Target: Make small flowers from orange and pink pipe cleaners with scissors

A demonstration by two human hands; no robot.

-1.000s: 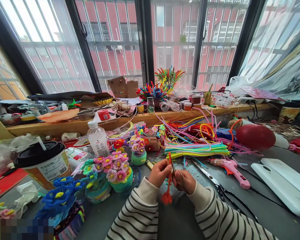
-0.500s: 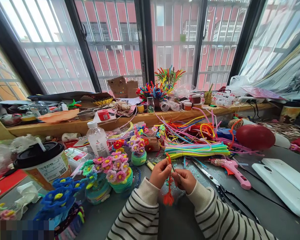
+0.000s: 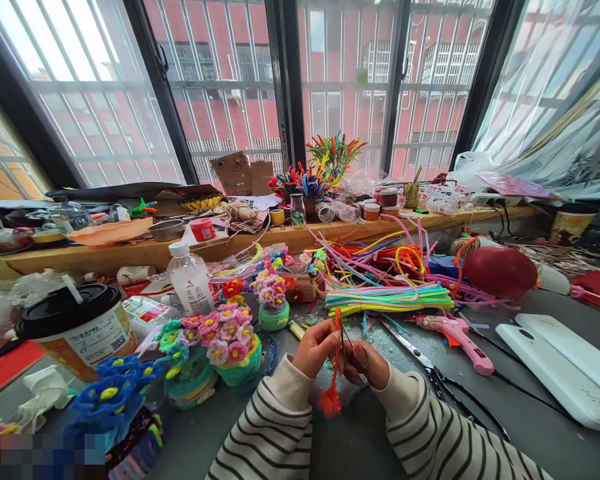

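Pinched between the fingertips of my left hand (image 3: 316,350) is an orange-red pipe cleaner (image 3: 337,320). Its fuzzy, flower-like end (image 3: 330,401) hangs below my hands. My right hand (image 3: 367,363) is closed around a thin metal tool with two narrow prongs (image 3: 345,331); whether it is tweezers or small scissors is unclear. Those prongs meet the pipe cleaner beside my left fingertips. Just beyond my hands lies a bundle of pastel pipe cleaners (image 3: 390,298). Large scissors (image 3: 420,357) rest to the right, apart from my hand.
Pots of fuzzy pink flowers (image 3: 235,347) and blue flowers (image 3: 113,400) stand left, near a lidded drink cup (image 3: 80,327) and a plastic bottle (image 3: 191,279). To the right lie a pink glue gun (image 3: 460,340), its cord, a white device (image 3: 555,373) and a dark red balloon (image 3: 500,272).
The tool's prongs now show more clearly against the pipe cleaner, and my right hand has turned. The flower-like end has swung slightly left. The whole view has shifted a little.
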